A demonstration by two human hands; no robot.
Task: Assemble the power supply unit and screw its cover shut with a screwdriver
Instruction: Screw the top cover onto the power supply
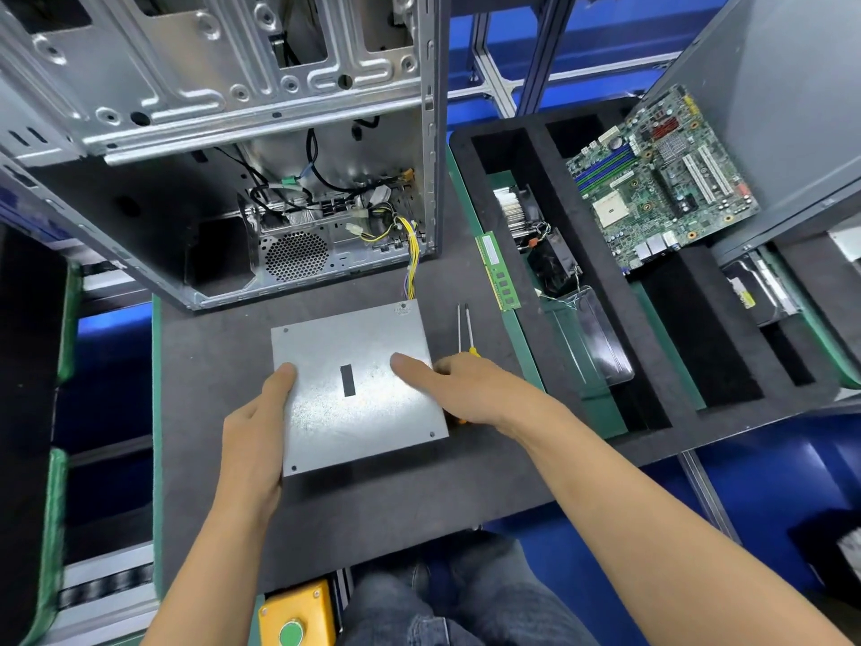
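Note:
The power supply unit (354, 412) is a silver metal box with its flat cover on top, lying on the dark mat (372, 515). A bundle of yellow and coloured wires (412, 268) runs from its far corner into the open computer case (233, 109). My left hand (254, 431) grips its left edge, thumb on top. My right hand (466, 389) holds the right edge, thumb lying on the cover. Two yellow-handled screwdrivers (468, 328) lie just right of the unit, their handles mostly hidden under my right hand.
A black foam tray (675, 366) at the right holds a motherboard (661, 179), a heatsink with fan (536, 235) and a RAM stick (498, 272). A yellow box with a green button (298, 613) sits at the near table edge.

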